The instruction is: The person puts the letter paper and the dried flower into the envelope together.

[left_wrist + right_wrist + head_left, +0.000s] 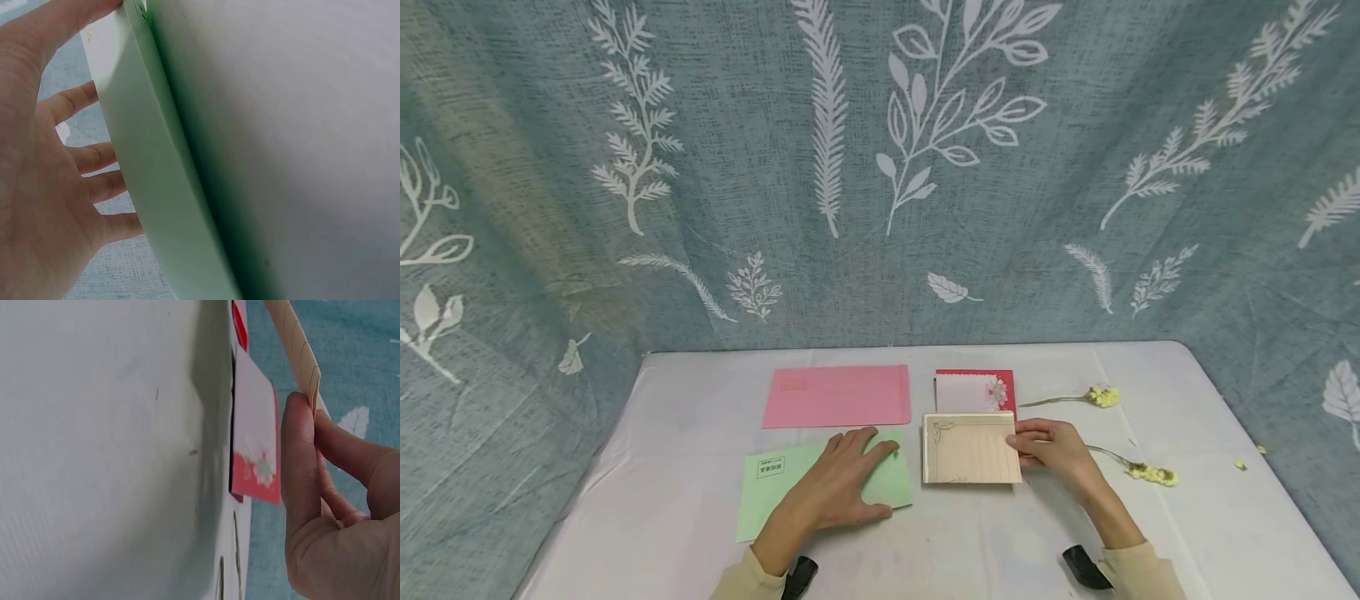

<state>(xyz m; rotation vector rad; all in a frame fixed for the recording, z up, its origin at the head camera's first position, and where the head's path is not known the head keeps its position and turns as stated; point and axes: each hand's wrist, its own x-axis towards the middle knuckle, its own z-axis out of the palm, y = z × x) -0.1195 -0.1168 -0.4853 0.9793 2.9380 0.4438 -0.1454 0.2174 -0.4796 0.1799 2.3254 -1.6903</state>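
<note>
My right hand [1056, 450] pinches the right edge of a beige lined card [972, 450] with an ornamental corner. In the right wrist view the card [299, 350] is held between thumb and fingers, raised off the table. Its upper edge overlaps a red-and-white card [967, 392] with a flower print, which lies behind it. My left hand [842, 479] rests with spread fingers on a light green envelope [805, 458] that bears a small printed box. In the left wrist view the fingertips lie along the green envelope [144, 144], with the thumb at its near edge.
A pink envelope [837, 396] lies behind the green one. Two dried yellow flower sprigs, an upper sprig [1103, 396] and a lower sprig [1152, 474], lie at the right, with loose petals [1241, 465] near the edge. A patterned curtain [880, 275] hangs behind the white-covered table [970, 550].
</note>
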